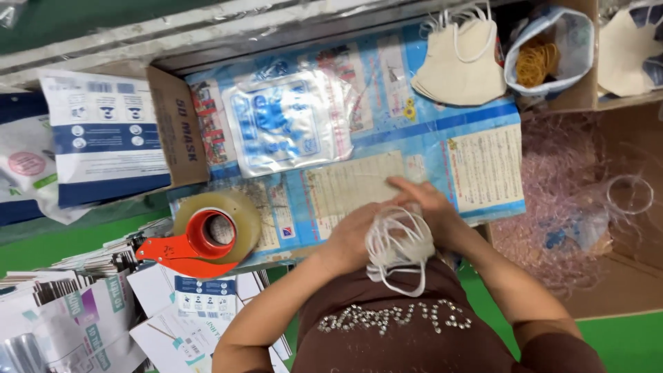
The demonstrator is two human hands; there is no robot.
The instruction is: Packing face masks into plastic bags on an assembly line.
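Both my hands meet close to my chest over a small stack of white face masks (398, 243) with loose ear loops hanging down. My left hand (351, 238) grips the stack from the left side. My right hand (427, 204) holds it from above and the right, fingers curled over the top. The masks hover just above the near edge of a blue printed sheet (483, 166) that covers the worktop.
A stack of clear plastic pouches (286, 121) lies on the sheet. More cream masks (461, 62) and a bag of rubber bands (545, 59) sit at the back right. A tape dispenser (207, 238) is at left, with printed bags (103, 131) and a cardboard box (176, 124) beyond.
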